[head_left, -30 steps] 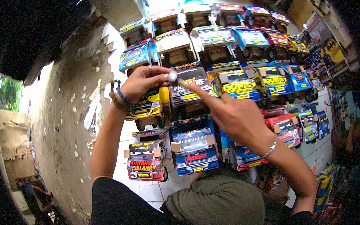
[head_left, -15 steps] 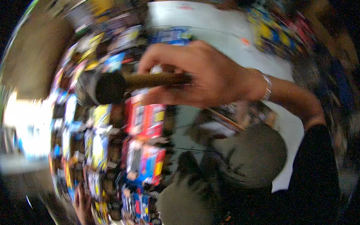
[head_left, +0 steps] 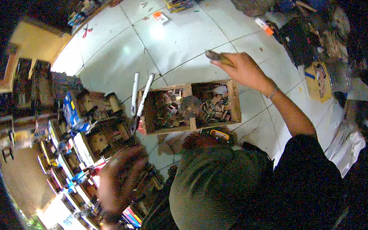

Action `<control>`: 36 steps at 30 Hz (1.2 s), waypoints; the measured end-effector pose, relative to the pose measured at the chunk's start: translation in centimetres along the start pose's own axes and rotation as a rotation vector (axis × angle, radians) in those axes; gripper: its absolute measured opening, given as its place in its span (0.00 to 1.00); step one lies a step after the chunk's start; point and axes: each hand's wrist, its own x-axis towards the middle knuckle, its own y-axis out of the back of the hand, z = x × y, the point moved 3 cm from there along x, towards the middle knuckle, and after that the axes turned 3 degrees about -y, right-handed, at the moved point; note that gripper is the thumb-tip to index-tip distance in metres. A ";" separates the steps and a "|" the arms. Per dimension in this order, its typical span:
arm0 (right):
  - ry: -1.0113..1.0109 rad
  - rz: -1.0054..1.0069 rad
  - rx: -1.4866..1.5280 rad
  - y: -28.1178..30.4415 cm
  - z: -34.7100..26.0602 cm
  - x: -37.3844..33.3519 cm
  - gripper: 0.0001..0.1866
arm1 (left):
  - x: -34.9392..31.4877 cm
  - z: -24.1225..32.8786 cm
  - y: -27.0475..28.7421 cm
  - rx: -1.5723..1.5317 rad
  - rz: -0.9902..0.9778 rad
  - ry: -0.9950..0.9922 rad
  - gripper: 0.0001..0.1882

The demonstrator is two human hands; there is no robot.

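Observation:
My right hand [head_left: 248, 71] is closed round a short wooden-handled tool [head_left: 226, 60] with a dark end, held above the tiled floor. Below and left of it sits a wooden box [head_left: 234, 100] split into two compartments, both full of small scrap pieces. A round dark lump [head_left: 190, 106] rests over its middle divider. Beside the box's left end lies a dark tool with two long white handles [head_left: 144, 94]. My left hand [head_left: 121, 175] is smeared by motion at the lower left, over the toy trucks; its fingers are not clear. My bent knee [head_left: 216, 191] covers the area just in front.
Rows of colourful toy trucks [head_left: 73, 165] stand along the left. A yellow-and-black object [head_left: 217, 134] lies at the box's near edge. Red scissors [head_left: 87, 31] and an orange-and-white packet [head_left: 161, 18] lie farther off. Yellow stacked pieces [head_left: 177, 1] stand beyond, and clutter lines the right.
The view has swung from the toy trucks toward the floor and the wooden box. My right hand, still gripping the wooden-handled tool, is now farther right. My left hand shows larger and nearer the middle.

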 end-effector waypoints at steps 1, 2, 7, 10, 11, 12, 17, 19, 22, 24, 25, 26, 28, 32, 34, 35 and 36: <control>-0.079 0.009 -0.025 -0.4 2.0 -0.6 0.20 | 4.1 1.2 -2.5 -0.153 -0.101 0.015 0.16; -0.114 0.010 0.006 -0.9 3.7 -1.2 0.20 | 7.1 2.9 -4.4 -0.107 -0.158 -0.226 0.16; -0.348 0.032 0.124 -4.1 8.8 -5.3 0.17 | 18.2 5.2 -20.1 0.264 -0.456 -0.612 0.14; -0.281 0.128 0.192 -5.0 9.3 -6.2 0.15 | 20.4 3.8 -28.3 0.565 -0.500 -0.700 0.15; -0.289 0.130 0.231 -5.3 9.4 -6.3 0.15 | 21.1 3.0 -30.3 0.666 -0.507 -0.691 0.15; -0.318 0.096 0.234 -5.4 9.6 -6.6 0.15 | 21.1 2.0 -31.6 0.599 -0.467 -0.645 0.16; -0.323 0.090 0.243 -6.0 9.6 -7.1 0.14 | 21.0 0.2 -34.6 0.494 -0.182 -0.694 0.17; -0.296 0.111 0.277 -6.4 9.6 -6.9 0.13 | 21.3 0.1 -34.8 0.461 -0.332 -0.588 0.17; -0.383 0.076 0.275 -6.8 9.9 -6.9 0.13 | 22.7 0.1 -35.2 0.347 -0.604 -0.181 0.22; -0.325 0.122 0.311 -6.8 9.6 -6.8 0.15 | 22.5 0.9 -35.0 0.444 -0.523 -0.191 0.26; -0.291 0.149 0.335 -6.8 9.4 -6.7 0.16 | 22.1 1.7 -35.0 0.591 -0.388 -0.357 0.28; -0.336 0.115 0.329 -6.7 9.5 -6.8 0.16 | 21.6 2.4 -34.8 0.738 -0.250 -0.519 0.30; -0.426 0.039 0.295 -7.0 9.7 -7.0 0.16 | 20.8 2.8 -34.8 0.665 -0.266 -0.440 0.29; -0.354 0.053 0.206 -7.2 10.3 -6.9 0.16 | 20.4 4.8 -33.2 0.383 -0.388 -0.373 0.23; -0.288 0.078 0.221 -7.4 10.7 -6.8 0.17 | 20.1 6.3 -30.8 0.209 -0.458 -0.361 0.20; -0.295 0.084 0.227 -7.6 10.9 -6.8 0.17 | 19.8 7.1 -29.3 0.119 -0.526 -0.354 0.19; -0.329 0.038 0.252 -7.7 11.2 -6.8 0.18 | 18.8 7.8 -27.0 0.209 -0.401 -0.523 0.16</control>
